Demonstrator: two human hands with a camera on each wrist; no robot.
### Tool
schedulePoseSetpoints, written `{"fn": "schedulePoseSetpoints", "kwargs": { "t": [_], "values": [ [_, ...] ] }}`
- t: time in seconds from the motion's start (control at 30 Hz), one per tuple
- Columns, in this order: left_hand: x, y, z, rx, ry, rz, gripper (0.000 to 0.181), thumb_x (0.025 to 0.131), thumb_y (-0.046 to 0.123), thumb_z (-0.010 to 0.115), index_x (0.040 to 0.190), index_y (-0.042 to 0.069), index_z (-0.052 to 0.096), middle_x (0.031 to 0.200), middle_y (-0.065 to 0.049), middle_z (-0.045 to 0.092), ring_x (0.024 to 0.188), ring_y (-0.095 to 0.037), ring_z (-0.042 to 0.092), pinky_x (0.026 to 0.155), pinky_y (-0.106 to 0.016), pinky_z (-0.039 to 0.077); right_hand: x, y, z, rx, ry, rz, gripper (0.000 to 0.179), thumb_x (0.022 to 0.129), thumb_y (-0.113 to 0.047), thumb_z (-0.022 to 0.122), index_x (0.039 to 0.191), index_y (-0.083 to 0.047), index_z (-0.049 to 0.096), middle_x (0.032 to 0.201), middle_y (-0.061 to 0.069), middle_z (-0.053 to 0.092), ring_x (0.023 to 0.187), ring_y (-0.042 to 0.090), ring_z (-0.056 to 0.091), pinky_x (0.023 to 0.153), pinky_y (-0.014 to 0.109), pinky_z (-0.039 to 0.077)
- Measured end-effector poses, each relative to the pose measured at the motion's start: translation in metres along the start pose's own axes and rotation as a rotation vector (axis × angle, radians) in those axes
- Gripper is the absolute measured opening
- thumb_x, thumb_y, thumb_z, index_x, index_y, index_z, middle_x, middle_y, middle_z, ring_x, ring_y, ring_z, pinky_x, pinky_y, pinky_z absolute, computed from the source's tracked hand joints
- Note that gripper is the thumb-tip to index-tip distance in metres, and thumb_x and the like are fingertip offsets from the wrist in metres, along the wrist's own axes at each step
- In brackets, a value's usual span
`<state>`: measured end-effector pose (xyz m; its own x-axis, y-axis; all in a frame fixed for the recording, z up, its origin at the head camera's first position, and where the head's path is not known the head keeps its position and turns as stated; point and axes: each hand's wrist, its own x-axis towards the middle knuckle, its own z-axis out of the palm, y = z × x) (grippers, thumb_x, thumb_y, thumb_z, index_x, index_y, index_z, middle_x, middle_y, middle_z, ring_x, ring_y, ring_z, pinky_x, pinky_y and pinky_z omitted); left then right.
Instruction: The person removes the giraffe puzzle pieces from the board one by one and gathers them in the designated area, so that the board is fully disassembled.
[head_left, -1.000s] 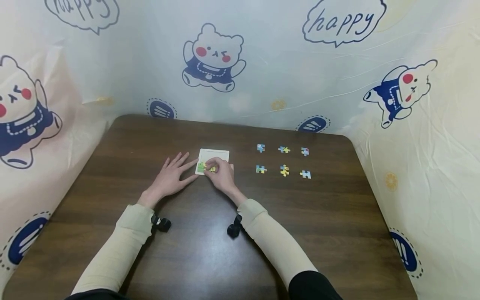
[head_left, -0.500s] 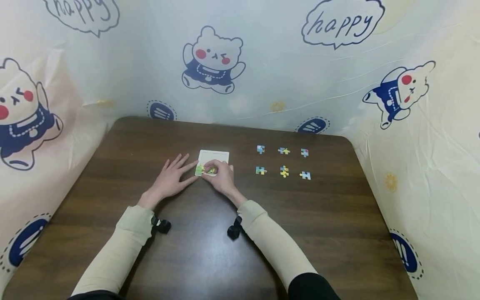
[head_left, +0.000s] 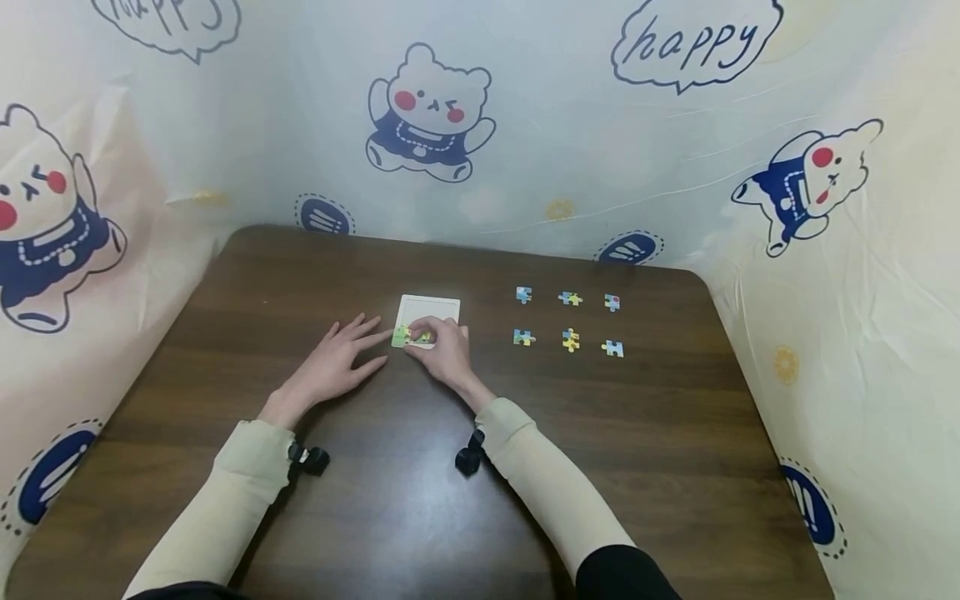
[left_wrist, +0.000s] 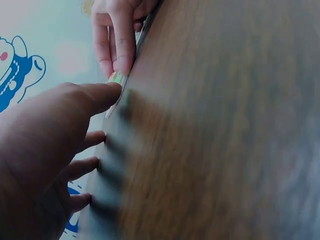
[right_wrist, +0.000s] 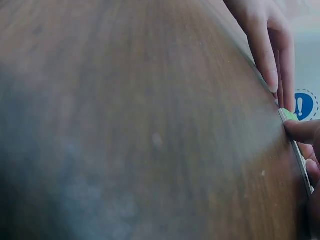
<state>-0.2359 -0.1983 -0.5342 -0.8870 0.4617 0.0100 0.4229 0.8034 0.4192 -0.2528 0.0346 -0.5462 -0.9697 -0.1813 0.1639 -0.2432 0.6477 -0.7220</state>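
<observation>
In the head view a white puzzle tray (head_left: 429, 305) lies on the table with green and yellow puzzle pieces (head_left: 400, 336) along its near side. Over this near part, my right hand (head_left: 446, 350) pinches a puzzle piece between thumb and curled fingers, hiding much of it. The right thumb reaches the tray's near edge, also seen in the right wrist view. To the left of the tray is my left hand (head_left: 330, 365), fingers spread and nearly straight, its index fingertip close to the tray's left edge. Whether that fingertip touches is unclear.
Several loose puzzle pieces lie in two rows to the right of the tray, among them a blue piece (head_left: 523, 295) and a yellow one (head_left: 571, 340). The brown wooden table (head_left: 660, 450) meets a printed curtain (head_left: 525, 167) at its back and sides.
My left hand has drawn back slightly left and toward me, its thumb leaving the tray's near corner. The right hand's thumb and fingers have edged a little left over the near pieces.
</observation>
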Motion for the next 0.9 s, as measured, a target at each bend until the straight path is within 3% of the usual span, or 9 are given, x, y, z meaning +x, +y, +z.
{"fn": "schedulePoseSetpoints", "kwargs": {
  "t": [0.23,0.43,0.6,0.9],
  "values": [
    [-0.002,0.004,0.0,0.018,0.022,0.013,0.059,0.108,0.034,0.071,0.163,0.018,0.056,0.177,-0.021,0.039,0.167,-0.051,0.027,0.13,-0.081,0.016,0.001,0.0,0.0,0.022,-0.012,0.002,0.032,0.091,-0.027,0.093,0.118,-0.016,0.081,0.105,-0.003,0.084,0.089,0.013,0.061,0.097,0.032,0.037],
    [0.0,0.003,0.001,0.008,0.011,0.0,0.058,0.109,0.035,0.069,0.163,0.02,0.056,0.178,-0.021,0.038,0.168,-0.051,0.025,0.131,-0.081,0.015,-0.001,0.002,-0.011,0.205,-0.005,0.003,0.033,0.09,-0.015,0.092,0.119,-0.009,0.079,0.103,0.009,0.083,0.092,0.02,0.068,0.095,0.025,0.042],
    [0.0,0.002,0.002,-0.003,-0.009,-0.02,0.059,0.109,0.034,0.07,0.164,0.02,0.054,0.179,-0.02,0.036,0.17,-0.049,0.021,0.132,-0.08,0.012,-0.012,0.004,-0.035,0.284,0.003,-0.012,0.034,0.089,-0.009,0.091,0.12,-0.004,0.078,0.101,0.017,0.077,0.089,0.028,0.066,0.078,0.019,0.045],
    [-0.002,0.004,0.002,-0.009,0.005,-0.017,0.058,0.11,0.034,0.069,0.164,0.02,0.054,0.179,-0.02,0.036,0.17,-0.049,0.022,0.133,-0.079,0.012,-0.047,0.033,-0.084,0.293,0.01,0.03,0.031,0.089,-0.006,0.09,0.118,-0.003,0.078,0.099,0.016,0.075,0.086,0.018,0.063,0.081,0.022,0.047]
  ]
}}
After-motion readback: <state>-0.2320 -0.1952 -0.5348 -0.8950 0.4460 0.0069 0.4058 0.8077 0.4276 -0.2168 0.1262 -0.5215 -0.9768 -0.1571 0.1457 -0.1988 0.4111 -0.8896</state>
